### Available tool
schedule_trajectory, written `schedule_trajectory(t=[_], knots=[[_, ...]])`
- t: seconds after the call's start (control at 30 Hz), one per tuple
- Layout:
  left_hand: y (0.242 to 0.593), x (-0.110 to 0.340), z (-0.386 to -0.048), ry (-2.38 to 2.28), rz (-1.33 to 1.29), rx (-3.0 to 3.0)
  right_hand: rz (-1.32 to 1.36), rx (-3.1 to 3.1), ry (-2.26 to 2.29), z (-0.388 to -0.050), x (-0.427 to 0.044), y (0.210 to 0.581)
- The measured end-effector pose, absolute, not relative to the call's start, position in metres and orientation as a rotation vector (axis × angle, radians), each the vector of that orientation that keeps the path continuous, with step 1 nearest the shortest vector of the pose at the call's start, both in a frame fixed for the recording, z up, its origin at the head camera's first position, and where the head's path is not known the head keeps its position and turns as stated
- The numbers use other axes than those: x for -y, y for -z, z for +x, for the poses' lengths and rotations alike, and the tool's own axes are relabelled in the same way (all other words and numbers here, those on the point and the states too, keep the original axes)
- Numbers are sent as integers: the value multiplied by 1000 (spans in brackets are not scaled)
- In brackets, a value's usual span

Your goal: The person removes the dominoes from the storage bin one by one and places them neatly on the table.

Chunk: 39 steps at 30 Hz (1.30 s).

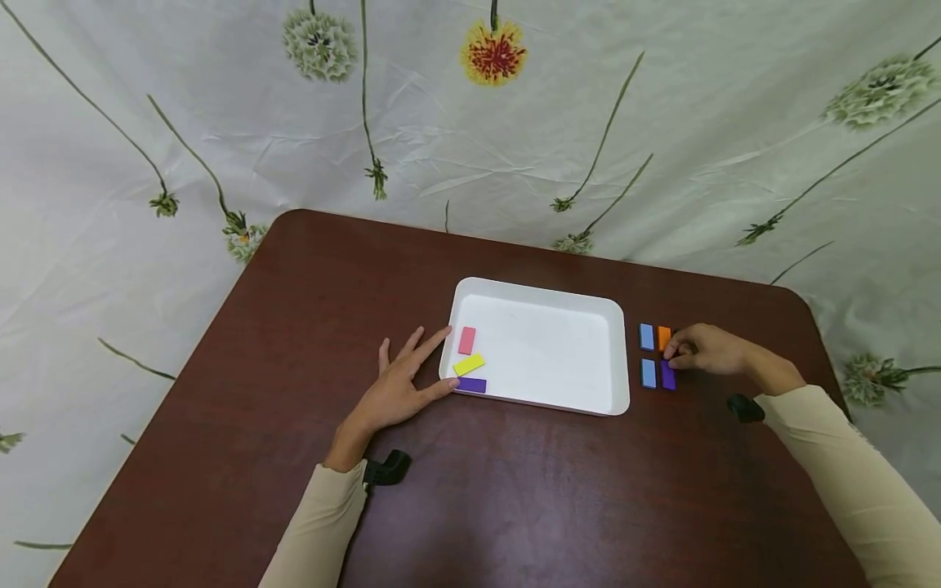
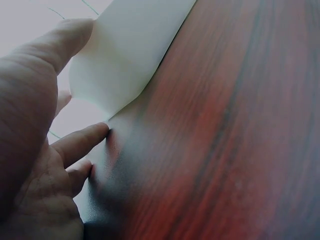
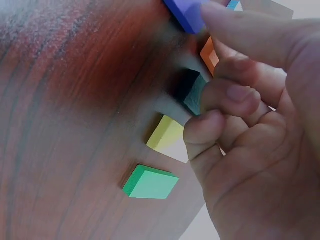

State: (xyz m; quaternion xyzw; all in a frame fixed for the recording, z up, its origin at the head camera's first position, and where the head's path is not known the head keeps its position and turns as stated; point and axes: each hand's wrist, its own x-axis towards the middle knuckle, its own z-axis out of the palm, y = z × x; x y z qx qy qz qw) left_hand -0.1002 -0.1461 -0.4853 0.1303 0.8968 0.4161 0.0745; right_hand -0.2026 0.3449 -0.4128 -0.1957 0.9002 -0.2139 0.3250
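A white tray [image 1: 544, 351] lies on the table, holding a pink block [image 1: 466, 340], a yellow block [image 1: 469, 364] and a purple block [image 1: 472, 385] along its left side. My left hand [image 1: 400, 388] touches the tray's left end with fingers spread, thumb at the near corner. Right of the tray, my right hand [image 1: 706, 349] has curled fingers, pinching the upper end of another purple block [image 1: 667, 376], which appears to lie on the table. Beside it are two blue blocks [image 1: 647, 336] and an orange block [image 1: 664, 338], partly covered by the fingers.
In the right wrist view a black block [image 3: 192, 92], a pale yellow block [image 3: 169, 139] and a green block [image 3: 151, 182] lie in a line under the right hand. The dark wooden table [image 1: 515, 490] reaches a flower-patterned cloth [image 1: 441, 114] behind.
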Motion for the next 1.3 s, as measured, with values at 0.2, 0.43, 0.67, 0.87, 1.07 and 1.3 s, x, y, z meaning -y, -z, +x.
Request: schedule_trajectory(t=[0.2,0.43,0.67,0.87,1.07,1.3], knots=[[485,147,-99,-1254,391,-2691,-517,-2363,572,-202,-345,416],[485,148,-99,-1255,383,-2692,-515,-2356,566,-200,-345,419],[485,148,-98,-1256,379,-2689,-518,-2372,575,-198,-344,418],[485,148,-98,-1251,380,-2693,-519,-2420,599,-199,-344,415],[485,147,-99,-1246,384,-2697,-566,-2477,625,-201,-339,407],[483,146,-100,-1240,379,-2693,-603,-2556,666,-202,-322,392]])
